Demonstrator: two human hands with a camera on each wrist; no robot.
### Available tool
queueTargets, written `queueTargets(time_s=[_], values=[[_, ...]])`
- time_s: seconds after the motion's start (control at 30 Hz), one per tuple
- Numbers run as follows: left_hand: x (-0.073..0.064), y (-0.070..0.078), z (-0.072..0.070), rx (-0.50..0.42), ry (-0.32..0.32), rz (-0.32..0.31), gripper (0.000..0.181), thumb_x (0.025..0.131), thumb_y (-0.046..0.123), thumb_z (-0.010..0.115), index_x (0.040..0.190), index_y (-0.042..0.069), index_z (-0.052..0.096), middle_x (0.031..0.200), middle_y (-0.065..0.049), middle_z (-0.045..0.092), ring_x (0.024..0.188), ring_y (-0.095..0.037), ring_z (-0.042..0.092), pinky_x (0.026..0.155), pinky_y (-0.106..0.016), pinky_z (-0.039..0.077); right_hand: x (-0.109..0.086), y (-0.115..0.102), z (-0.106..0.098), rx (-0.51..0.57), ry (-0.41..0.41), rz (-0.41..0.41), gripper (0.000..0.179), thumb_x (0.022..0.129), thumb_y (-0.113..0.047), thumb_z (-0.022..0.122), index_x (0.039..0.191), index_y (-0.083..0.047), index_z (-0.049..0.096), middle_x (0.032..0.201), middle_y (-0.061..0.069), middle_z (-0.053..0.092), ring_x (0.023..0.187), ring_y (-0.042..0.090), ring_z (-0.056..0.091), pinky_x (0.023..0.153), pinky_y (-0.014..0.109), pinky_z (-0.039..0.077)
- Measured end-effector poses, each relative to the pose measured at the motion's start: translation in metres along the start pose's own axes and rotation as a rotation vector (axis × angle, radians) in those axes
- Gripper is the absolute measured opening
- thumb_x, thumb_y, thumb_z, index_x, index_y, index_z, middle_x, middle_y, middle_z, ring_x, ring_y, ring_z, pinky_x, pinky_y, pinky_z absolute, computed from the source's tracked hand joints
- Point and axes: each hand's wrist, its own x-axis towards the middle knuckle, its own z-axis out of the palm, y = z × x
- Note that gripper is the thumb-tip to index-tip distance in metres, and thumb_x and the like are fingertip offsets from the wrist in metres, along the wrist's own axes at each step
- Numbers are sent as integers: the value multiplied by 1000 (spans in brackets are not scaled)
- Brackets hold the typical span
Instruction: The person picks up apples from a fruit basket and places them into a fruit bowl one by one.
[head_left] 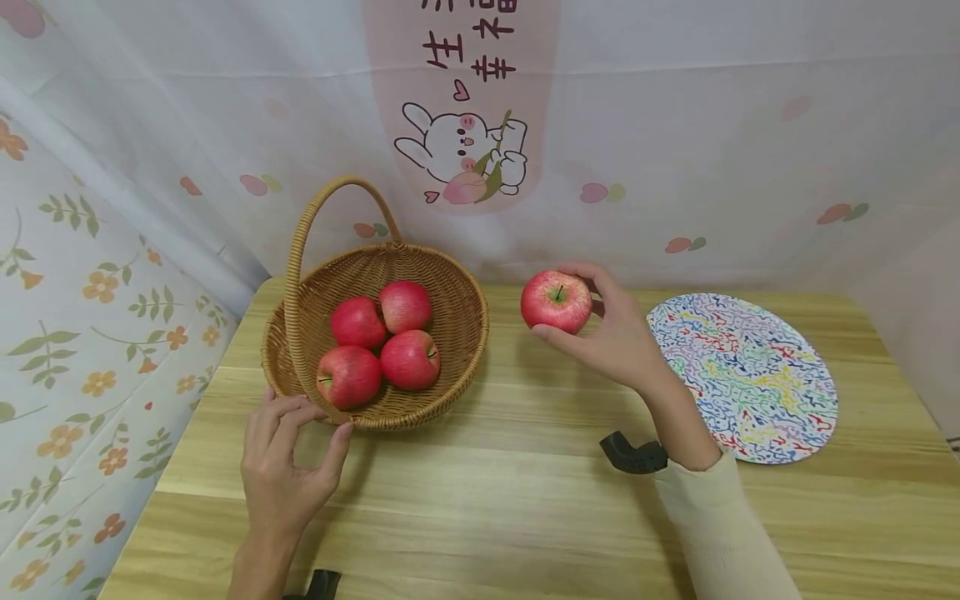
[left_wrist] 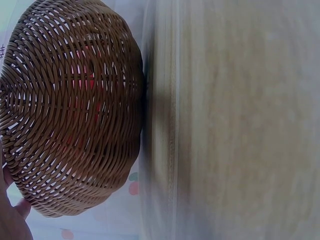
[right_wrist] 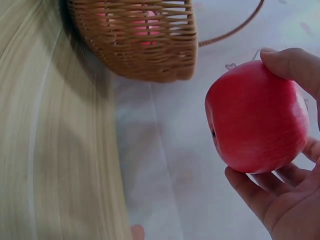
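A red apple (head_left: pixel 556 302) with a yellowish top and dark stem is held up in my right hand (head_left: pixel 611 333), thumb on one side and fingers on the other. The right wrist view shows the same apple (right_wrist: pixel 257 117) from its side, above the table level. To the left, a brown wicker basket (head_left: pixel 457 387) with a tall arched handle holds several red apples (head_left: pixel 350 377). My left hand (head_left: pixel 288 467) grips the basket's near rim beside the foot of the handle, thumb and fingertips right at the edge. The basket's woven side (left_wrist: pixel 75 110) fills much of the left wrist view.
A round board (head_left: pixel 750 375) with multicoloured squiggles lies on the wooden table (head_left: pixel 480 508) at the right, partly behind my right forearm. Printed cloth (head_left: pixel 675 150) hangs along the back and left. Black wrist mounts (head_left: pixel 633 454) are on both arms.
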Motion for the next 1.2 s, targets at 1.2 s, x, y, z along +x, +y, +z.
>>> queueTargets(time_s=[1.2], values=[[4,10,0,15,-2,-5,61,99,49,70,79,-8,66,85,-25,64,85,-44,55,122,-42,40,-26,57,-68,-143,273,92,77,82,-20,92,149,-14,54,139,5,62,118,4,54,88,11,47]])
